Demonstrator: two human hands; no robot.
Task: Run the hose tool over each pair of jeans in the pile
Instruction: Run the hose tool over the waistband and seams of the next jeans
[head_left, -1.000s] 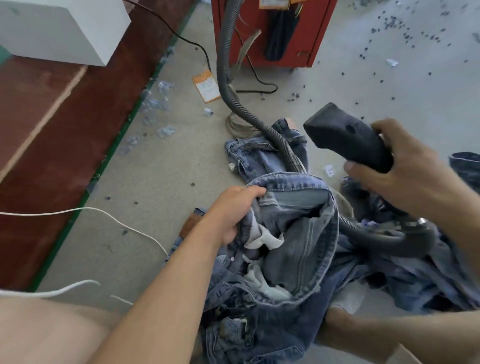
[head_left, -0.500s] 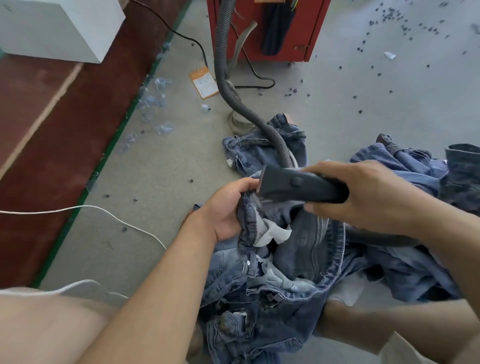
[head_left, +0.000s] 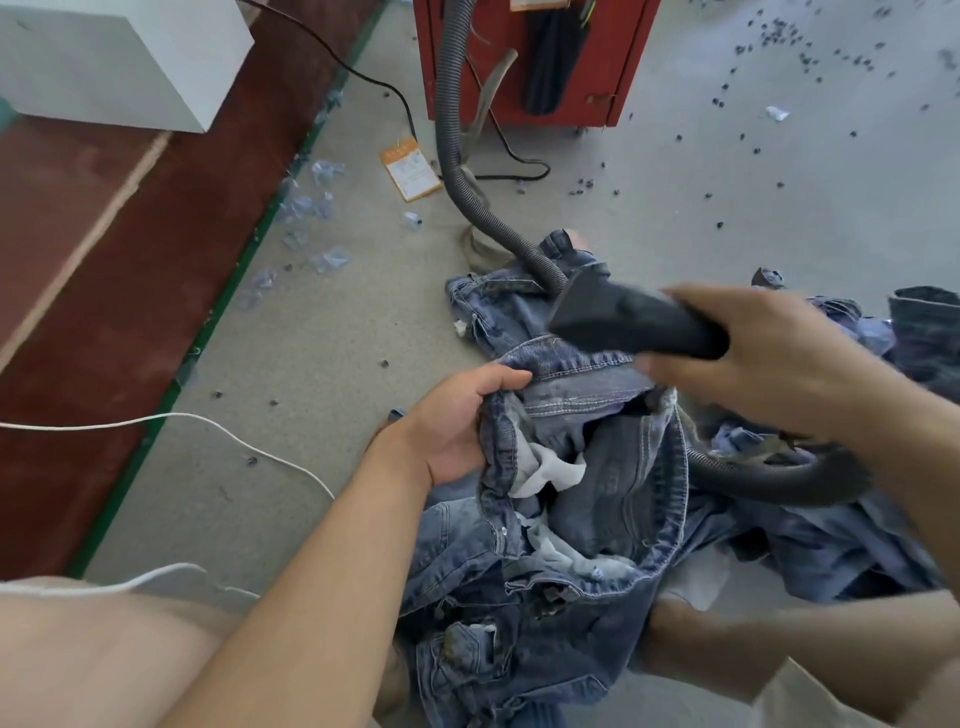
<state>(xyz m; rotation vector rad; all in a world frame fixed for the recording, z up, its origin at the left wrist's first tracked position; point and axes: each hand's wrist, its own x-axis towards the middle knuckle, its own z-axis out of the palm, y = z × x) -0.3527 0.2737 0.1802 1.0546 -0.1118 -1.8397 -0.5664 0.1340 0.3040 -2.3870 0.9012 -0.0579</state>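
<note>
Left hand (head_left: 457, 423) pinching jeans (head_left: 587, 499) waistband; right hand (head_left: 753, 358) wrapped round hose tool (head_left: 623, 314), nozzle just above that waistband.

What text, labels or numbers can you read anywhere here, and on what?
None can be read.
Orange paper tag on the grey concrete floor: printed lines, too small and blurred.
Orange label on the red metal cabinet: cut off by the frame edge.
Blue denim jeans: no legible label.
</note>
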